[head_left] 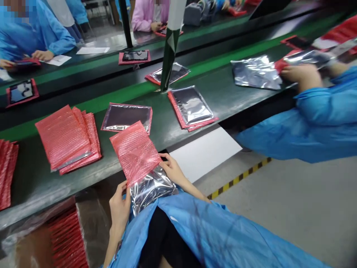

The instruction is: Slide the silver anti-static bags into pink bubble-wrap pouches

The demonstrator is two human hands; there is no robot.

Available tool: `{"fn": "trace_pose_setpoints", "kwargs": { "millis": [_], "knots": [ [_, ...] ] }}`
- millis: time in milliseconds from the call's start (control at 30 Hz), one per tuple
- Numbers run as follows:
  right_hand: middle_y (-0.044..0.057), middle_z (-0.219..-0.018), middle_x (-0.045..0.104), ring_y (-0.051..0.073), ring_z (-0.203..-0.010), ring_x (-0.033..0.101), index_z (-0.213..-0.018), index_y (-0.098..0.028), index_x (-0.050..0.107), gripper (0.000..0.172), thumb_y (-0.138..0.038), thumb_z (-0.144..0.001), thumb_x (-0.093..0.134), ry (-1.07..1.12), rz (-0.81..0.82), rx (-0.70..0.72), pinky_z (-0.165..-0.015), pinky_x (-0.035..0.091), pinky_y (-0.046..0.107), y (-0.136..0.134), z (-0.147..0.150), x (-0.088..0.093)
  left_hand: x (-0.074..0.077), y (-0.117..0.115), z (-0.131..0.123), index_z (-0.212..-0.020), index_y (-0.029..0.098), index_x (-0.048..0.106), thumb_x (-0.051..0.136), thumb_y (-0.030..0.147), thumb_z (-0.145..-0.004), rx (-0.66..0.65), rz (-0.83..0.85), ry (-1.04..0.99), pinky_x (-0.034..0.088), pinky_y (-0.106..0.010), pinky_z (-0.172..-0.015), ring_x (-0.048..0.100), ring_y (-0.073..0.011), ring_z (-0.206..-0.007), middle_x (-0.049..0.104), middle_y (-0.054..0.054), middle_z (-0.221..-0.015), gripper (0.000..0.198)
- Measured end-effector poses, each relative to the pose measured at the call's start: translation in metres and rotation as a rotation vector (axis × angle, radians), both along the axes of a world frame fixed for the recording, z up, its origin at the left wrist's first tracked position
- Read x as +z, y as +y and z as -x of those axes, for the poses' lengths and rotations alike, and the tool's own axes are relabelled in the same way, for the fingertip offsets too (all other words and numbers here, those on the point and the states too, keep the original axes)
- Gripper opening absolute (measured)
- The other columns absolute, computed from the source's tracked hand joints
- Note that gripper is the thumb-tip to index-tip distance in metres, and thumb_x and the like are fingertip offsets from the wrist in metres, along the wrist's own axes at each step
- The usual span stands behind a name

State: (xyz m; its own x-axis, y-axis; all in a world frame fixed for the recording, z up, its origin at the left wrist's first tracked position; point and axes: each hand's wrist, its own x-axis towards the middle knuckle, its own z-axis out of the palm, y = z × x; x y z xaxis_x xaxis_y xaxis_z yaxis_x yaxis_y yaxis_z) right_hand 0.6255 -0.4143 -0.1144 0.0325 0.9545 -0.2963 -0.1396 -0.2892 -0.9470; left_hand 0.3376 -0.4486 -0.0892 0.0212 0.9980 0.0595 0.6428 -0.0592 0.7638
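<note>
A pink bubble-wrap pouch (136, 150) lies over the bench edge, with a shiny silver bag (152, 188) partly inside its near end. My left hand (119, 203) is closed on the pouch's left side, where it meets the silver bag. On the right side, my right hand (171, 169) pinches the pouch's edge beside the bag. Just beyond the pouch, a dark flat item in silver film (128, 116) rests on pink wrap. To the left is a stack of pink pouches (65, 136). A silver-bagged item (192, 106) lies on pink wrap to the right.
The green bench (111, 167) runs diagonally, with a post (170, 48) on it. Below left stands an open box of red pouches (67, 238). A white board (205, 152) sits below the bench edge. At right, a co-worker's hand (302, 74) handles a package; others sit across.
</note>
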Motion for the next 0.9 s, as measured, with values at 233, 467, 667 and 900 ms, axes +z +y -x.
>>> {"fn": "trace_pose_setpoints", "kwargs": {
  "millis": [233,467,667,900],
  "knots": [
    [0.007,-0.114,0.08,0.024,-0.1,0.076,-0.124,-0.026,0.072,0.031,-0.032,-0.116,0.043,-0.822,-0.193,0.144,-0.089,0.052,0.035,-0.015,-0.015,0.022,0.008,-0.005,-0.003,-0.103,0.031,0.065,0.068,0.054,-0.099,0.09,0.043,-0.047,0.07,-0.036,-0.072,0.083,-0.0273,-0.083,0.083,-0.001,-0.09,0.023],
    [0.005,-0.091,0.071,0.02,-0.081,0.066,-0.095,-0.022,0.065,0.029,-0.026,-0.116,0.046,-1.21,-0.351,0.505,-0.077,0.044,0.03,-0.046,-0.051,0.04,0.025,-0.01,0.004,-0.102,0.032,0.068,0.062,0.051,-0.101,-0.16,0.136,-0.051,0.066,-0.033,-0.072,0.079,-0.0222,-0.073,0.079,0.001,-0.085,0.02],
    [0.003,-0.08,0.067,0.019,-0.07,0.063,-0.087,-0.025,0.064,0.035,-0.033,-0.116,0.047,-0.881,-0.444,0.604,-0.067,0.041,0.032,-0.096,-0.075,0.057,0.063,-0.026,0.015,-0.095,0.037,0.075,0.064,0.057,-0.099,-0.381,0.384,-0.135,0.066,-0.041,-0.068,0.075,-0.0271,-0.067,0.076,-0.001,-0.078,0.023],
    [0.005,-0.074,0.066,0.022,-0.068,0.061,-0.087,-0.03,0.072,0.028,-0.04,-0.11,0.058,-0.575,-0.464,0.63,-0.069,0.045,0.038,-0.052,-0.085,0.183,0.16,-0.005,0.024,-0.077,0.028,0.073,0.071,0.066,-0.092,-0.313,0.502,-0.324,0.057,-0.035,-0.055,0.06,-0.0202,-0.052,0.065,-0.002,-0.062,0.04]
  ]
}}
